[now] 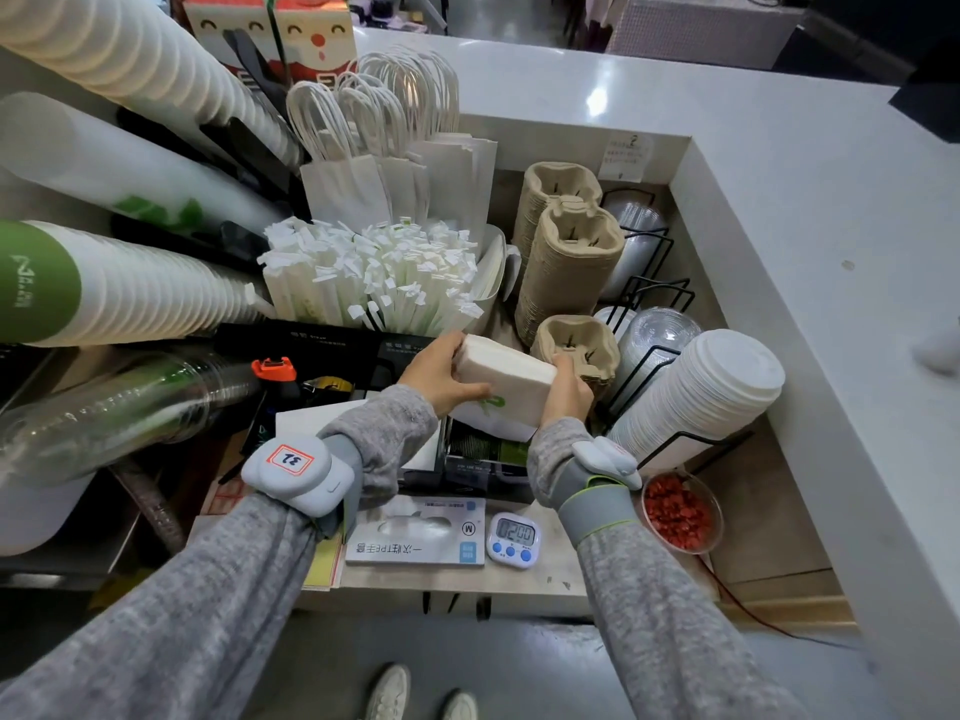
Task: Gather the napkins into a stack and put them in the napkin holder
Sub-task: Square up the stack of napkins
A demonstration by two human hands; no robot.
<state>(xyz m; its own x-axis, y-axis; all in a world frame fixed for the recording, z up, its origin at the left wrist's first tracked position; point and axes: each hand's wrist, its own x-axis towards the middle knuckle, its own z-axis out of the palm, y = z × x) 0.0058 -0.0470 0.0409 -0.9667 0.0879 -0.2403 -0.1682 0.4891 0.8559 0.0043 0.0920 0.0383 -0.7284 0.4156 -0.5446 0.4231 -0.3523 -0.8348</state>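
A thick stack of white napkins (506, 374) is held in the air between both hands, tilted down to the right. My left hand (441, 376) grips its left end, thumb on top. My right hand (569, 392) grips its right end. Directly below the stack lies more white paper with a green logo (493, 415), and under that a black holder (475, 452) with a dark slotted opening. Whether the held stack touches the paper beneath I cannot tell.
Wrapped straws (374, 278) stand behind the hands. Brown pulp cup carriers (571, 262) and stacked white lids (711, 397) crowd the right. Paper cup stacks (104, 283) jut in from the left. A glove box (415, 532), a timer (513, 537) and a red-filled bowl (678, 511) sit near the front edge.
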